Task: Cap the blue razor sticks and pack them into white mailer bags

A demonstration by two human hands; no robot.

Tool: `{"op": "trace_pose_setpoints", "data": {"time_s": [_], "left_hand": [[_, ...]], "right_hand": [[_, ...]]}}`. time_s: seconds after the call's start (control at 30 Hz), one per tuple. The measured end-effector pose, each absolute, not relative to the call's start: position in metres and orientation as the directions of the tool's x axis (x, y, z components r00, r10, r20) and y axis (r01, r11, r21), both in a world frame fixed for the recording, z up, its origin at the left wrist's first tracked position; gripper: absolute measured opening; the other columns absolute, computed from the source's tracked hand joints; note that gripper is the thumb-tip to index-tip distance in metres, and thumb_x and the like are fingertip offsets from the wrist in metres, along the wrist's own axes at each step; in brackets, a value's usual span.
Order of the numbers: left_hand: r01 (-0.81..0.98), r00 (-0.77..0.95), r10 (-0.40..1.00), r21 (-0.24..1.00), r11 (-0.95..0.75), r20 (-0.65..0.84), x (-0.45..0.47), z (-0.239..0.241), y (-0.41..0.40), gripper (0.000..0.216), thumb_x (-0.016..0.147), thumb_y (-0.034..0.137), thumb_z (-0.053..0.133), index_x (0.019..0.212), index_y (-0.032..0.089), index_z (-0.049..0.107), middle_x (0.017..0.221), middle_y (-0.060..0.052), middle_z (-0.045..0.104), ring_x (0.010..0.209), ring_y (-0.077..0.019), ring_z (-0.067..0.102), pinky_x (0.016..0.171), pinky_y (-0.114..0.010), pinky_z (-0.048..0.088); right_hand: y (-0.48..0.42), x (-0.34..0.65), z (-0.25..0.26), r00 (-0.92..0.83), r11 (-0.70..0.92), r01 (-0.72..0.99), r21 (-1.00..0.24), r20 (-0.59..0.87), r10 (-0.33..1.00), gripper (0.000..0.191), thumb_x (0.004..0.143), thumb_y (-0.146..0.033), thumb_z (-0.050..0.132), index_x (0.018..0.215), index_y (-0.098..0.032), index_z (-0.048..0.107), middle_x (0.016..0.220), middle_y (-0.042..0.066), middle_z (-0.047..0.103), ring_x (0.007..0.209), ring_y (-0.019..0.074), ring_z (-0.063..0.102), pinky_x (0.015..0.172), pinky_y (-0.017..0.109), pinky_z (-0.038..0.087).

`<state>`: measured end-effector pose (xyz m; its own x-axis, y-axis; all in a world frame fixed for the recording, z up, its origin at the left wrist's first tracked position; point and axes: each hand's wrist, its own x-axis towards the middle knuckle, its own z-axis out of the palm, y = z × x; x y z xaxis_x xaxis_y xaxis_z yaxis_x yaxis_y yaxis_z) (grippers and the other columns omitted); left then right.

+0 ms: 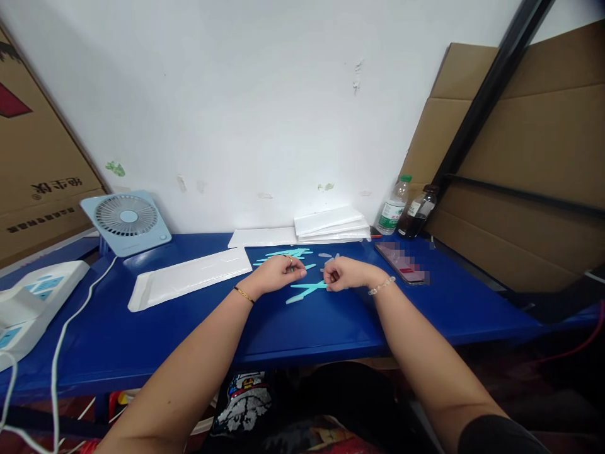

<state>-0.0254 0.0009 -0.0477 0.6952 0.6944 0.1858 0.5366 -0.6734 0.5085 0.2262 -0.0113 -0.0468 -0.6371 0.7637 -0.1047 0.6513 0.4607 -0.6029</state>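
Observation:
My left hand point(280, 273) is closed in a pinch, and a slim turquoise stick, shaped like an eyebrow razor point(309, 267), sticks out past its fingertips. My right hand point(347, 274) is curled shut; whatever its fingers hold is hidden. Two crossed turquoise razors point(307, 290) lie on the blue table, their right ends reaching the right fingers. Behind my left hand is a loose pile of several more turquoise razors point(288, 253). Small translucent pieces point(326, 256) lie just behind my right hand.
A long white packet point(191, 277) lies left of my hands, with stacked white packets point(331, 224) against the wall. A blue fan point(128, 217) and a white power strip point(42, 293) stand left. Right are a phone point(401, 263), a green-capped bottle point(392, 211) and a dark-drink bottle point(418, 214).

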Motion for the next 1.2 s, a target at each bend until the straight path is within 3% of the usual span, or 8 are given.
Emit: {"op": "trace_pose_setpoints", "data": {"time_s": [0.2, 0.47, 0.63, 0.8, 0.93, 1.0, 1.1, 1.2], "left_hand": [[0.550, 0.756, 0.626, 0.332, -0.766, 0.193, -0.018, -0.050, 0.001, 0.041, 0.092, 0.047, 0.039, 0.086, 0.019, 0.068, 0.076, -0.004, 0.067, 0.069, -0.0167, 0.057, 0.061, -0.025, 0.036], [0.680, 0.624, 0.751, 0.323, -0.658, 0.217, -0.037, -0.052, 0.019, 0.036, 0.091, 0.041, 0.039, 0.088, 0.022, 0.069, 0.094, -0.003, 0.070, 0.081, -0.0182, 0.062, 0.071, -0.026, 0.041], [0.798, 0.464, 0.824, 0.252, -0.548, 0.325, -0.046, -0.052, 0.025, 0.034, 0.085, 0.041, 0.050, 0.111, 0.025, 0.065, 0.108, -0.005, 0.066, 0.103, -0.0255, 0.056, 0.088, -0.036, 0.040], [0.727, 0.485, 0.797, 0.340, -0.597, 0.361, -0.044, -0.053, 0.022, 0.033, 0.084, 0.036, 0.050, 0.110, 0.022, 0.065, 0.109, -0.005, 0.064, 0.098, -0.0230, 0.058, 0.088, -0.035, 0.042], [0.647, 0.458, 0.821, 0.505, -0.571, 0.341, -0.042, -0.052, 0.020, 0.032, 0.085, 0.036, 0.048, 0.104, 0.020, 0.067, 0.107, -0.006, 0.065, 0.090, -0.0195, 0.060, 0.079, -0.030, 0.046], [0.598, 0.439, 0.846, 0.604, -0.527, 0.302, -0.040, -0.052, 0.019, 0.034, 0.085, 0.040, 0.049, 0.104, 0.018, 0.067, 0.108, -0.007, 0.066, 0.090, -0.0195, 0.059, 0.078, -0.030, 0.046], [0.447, 0.475, 0.844, 0.758, -0.475, 0.249, -0.036, -0.052, 0.017, 0.044, 0.086, 0.050, 0.046, 0.104, 0.015, 0.066, 0.105, -0.009, 0.067, 0.093, -0.0203, 0.059, 0.082, -0.032, 0.046], [0.277, 0.558, 0.806, 0.871, -0.406, 0.199, -0.030, -0.052, 0.013, 0.054, 0.089, 0.057, 0.036, 0.105, 0.012, 0.064, 0.100, -0.011, 0.067, 0.092, -0.0197, 0.061, 0.081, -0.033, 0.046]], "right_hand": [[-0.014, 0.219, -0.042, -0.593, 0.472, 0.569, -0.674, 0.062, 0.803, 0.024, 0.071, -0.036, 0.067, 0.083, -0.016, 0.065, 0.066, 0.000, 0.062, 0.060, 0.0117, 0.055, 0.056, 0.022, 0.041], [-0.003, 0.239, -0.045, -0.433, 0.399, 0.630, -0.666, 0.125, 0.892, 0.019, 0.072, -0.034, 0.067, 0.077, -0.016, 0.068, 0.071, 0.004, 0.069, 0.064, 0.0150, 0.061, 0.059, 0.024, 0.045], [-0.005, 0.239, -0.043, -0.353, 0.474, 0.682, -0.557, 0.317, 0.880, 0.021, 0.071, -0.032, 0.069, 0.084, -0.016, 0.069, 0.084, 0.007, 0.068, 0.075, 0.0176, 0.060, 0.067, 0.028, 0.045], [-0.026, 0.190, -0.044, -0.700, 0.692, 0.543, -0.476, 0.199, 0.686, 0.025, 0.072, -0.033, 0.069, 0.092, -0.018, 0.067, 0.084, 0.004, 0.063, 0.071, 0.0143, 0.056, 0.062, 0.024, 0.042], [-0.040, 0.156, -0.050, -0.755, 0.769, 0.611, -0.190, 0.153, 0.638, 0.009, 0.073, -0.019, 0.059, 0.080, -0.017, 0.064, 0.079, 0.004, 0.063, 0.063, 0.0148, 0.054, 0.058, 0.025, 0.037], [-0.042, 0.151, -0.052, -0.747, 0.770, 0.627, -0.118, 0.187, 0.637, 0.008, 0.071, -0.015, 0.054, 0.074, -0.017, 0.061, 0.077, 0.005, 0.064, 0.062, 0.0164, 0.055, 0.058, 0.027, 0.036], [-0.039, 0.157, -0.051, -0.650, 0.727, 0.628, -0.278, 0.326, 0.686, 0.005, 0.069, -0.014, 0.053, 0.069, -0.017, 0.057, 0.070, 0.004, 0.062, 0.061, 0.0165, 0.056, 0.059, 0.027, 0.039], [-0.032, 0.165, -0.047, -0.329, 0.513, 0.477, -0.714, 0.396, 0.857, 0.006, 0.073, -0.023, 0.056, 0.075, -0.019, 0.053, 0.056, -0.001, 0.057, 0.051, 0.0140, 0.055, 0.053, 0.025, 0.042]]}}
